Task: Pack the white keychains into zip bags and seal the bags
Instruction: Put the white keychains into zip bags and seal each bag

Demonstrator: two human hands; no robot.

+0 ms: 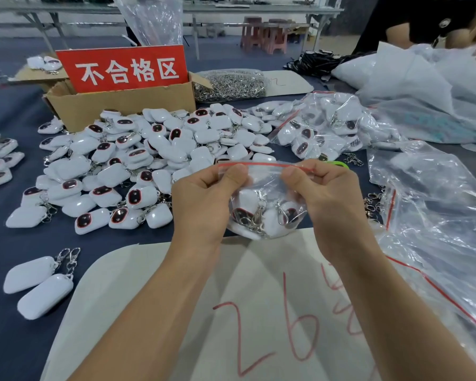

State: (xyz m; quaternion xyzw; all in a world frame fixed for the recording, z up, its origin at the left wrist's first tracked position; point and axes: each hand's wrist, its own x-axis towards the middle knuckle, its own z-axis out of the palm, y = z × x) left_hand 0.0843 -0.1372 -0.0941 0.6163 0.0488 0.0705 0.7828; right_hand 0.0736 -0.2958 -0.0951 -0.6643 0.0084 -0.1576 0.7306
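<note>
Open room: a bare stretch of the dark blue desk (8, 347) is seen at the lower left of the frame, with only two loose keychains (36, 284) laid side by side on it.
Near edge: a white sheet (176, 298) marked with red figures is spread under both forearms, its upper edge lying just below the held bag.
Left flank: the keychain pile (138, 160) is heaped up to the left hand's knuckles.
Right flank: a heap of empty clear bags (437, 215) is spread just beside the right forearm.
Left hand (201, 199): the bag's left top end is pinched at the red zip strip between thumb and curled fingers.
Right hand (327, 196): the right top end is pinched in the same way.
Zip bag (264, 182): held at the centre of the frame; several white keychains with metal clasps are gathered at its bottom. Whether the strip is sealed cannot be told.
Cardboard box (116, 103): set behind the pile at upper left, a red sign (124, 68) standing in it; its contents are hidden.
Filled bags (327, 127): piled at centre right, packed with keychains.
Clasp bag (231, 83): laid right of the box, full of metal clasps.
</note>
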